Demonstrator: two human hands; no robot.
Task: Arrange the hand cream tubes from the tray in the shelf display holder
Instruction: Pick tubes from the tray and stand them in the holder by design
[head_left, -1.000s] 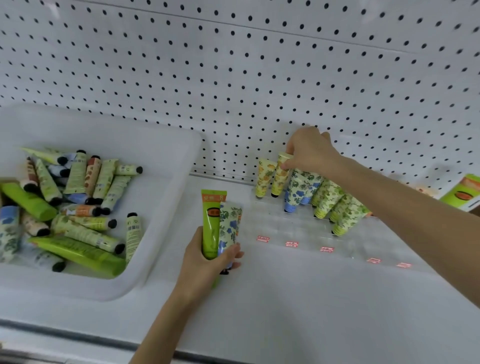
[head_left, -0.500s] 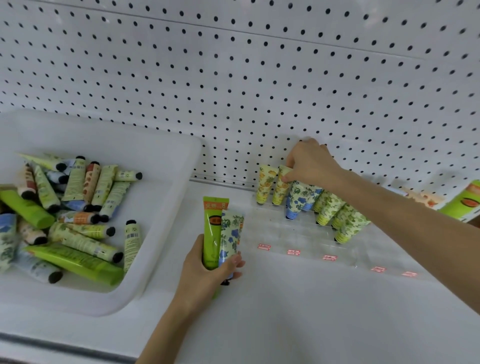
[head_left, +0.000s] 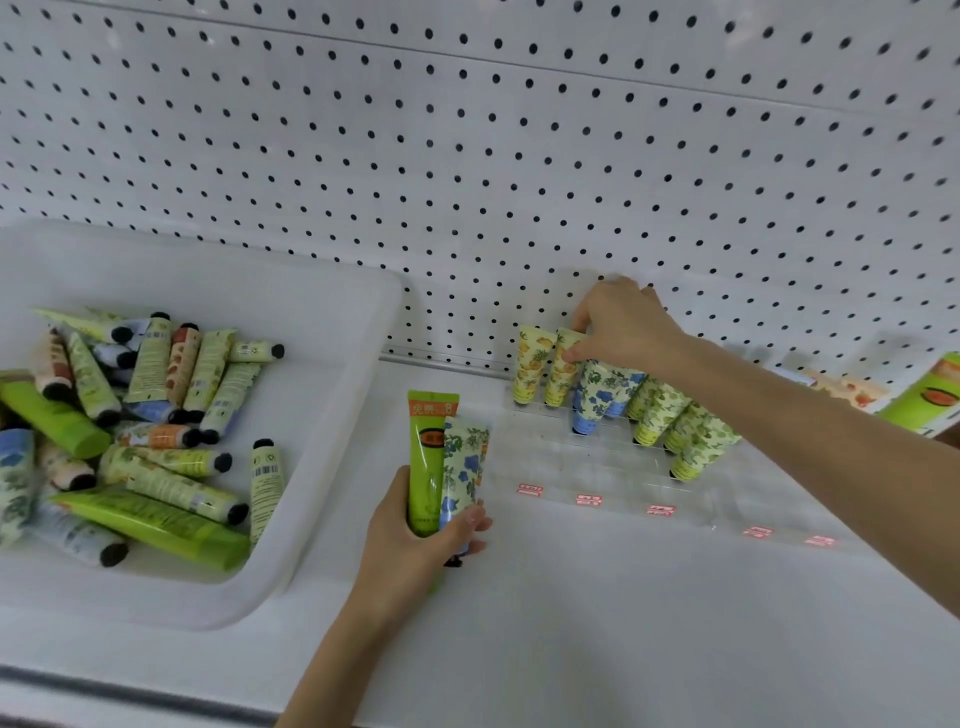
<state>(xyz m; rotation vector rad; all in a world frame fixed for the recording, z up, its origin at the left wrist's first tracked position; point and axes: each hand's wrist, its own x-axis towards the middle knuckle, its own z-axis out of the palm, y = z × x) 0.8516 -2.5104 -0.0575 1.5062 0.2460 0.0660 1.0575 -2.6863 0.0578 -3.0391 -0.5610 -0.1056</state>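
My left hand (head_left: 415, 540) grips two upright tubes, a bright green tube (head_left: 426, 457) and a blue-flowered tube (head_left: 464, 467), in front of the clear display holder (head_left: 587, 467). My right hand (head_left: 623, 327) pinches the top of a yellow pineapple-print tube (head_left: 562, 376) standing in the holder's back row, next to another yellow tube (head_left: 530, 364). Blue-flowered (head_left: 602, 389) and green-leaf tubes (head_left: 691, 431) stand in the holder to the right. The white tray (head_left: 332, 415) on the left holds several loose tubes (head_left: 156, 415).
A white pegboard wall (head_left: 467, 182) backs the shelf. Red labels (head_left: 589, 500) run along the holder's front edge. Green and orange boxes (head_left: 930, 395) sit at the far right. The shelf's front lip (head_left: 130, 696) runs along the bottom.
The view shifted slightly, so everything sits lower in frame. My right hand stays on the yellow tube in the back row. My left hand keeps holding the same two tubes.
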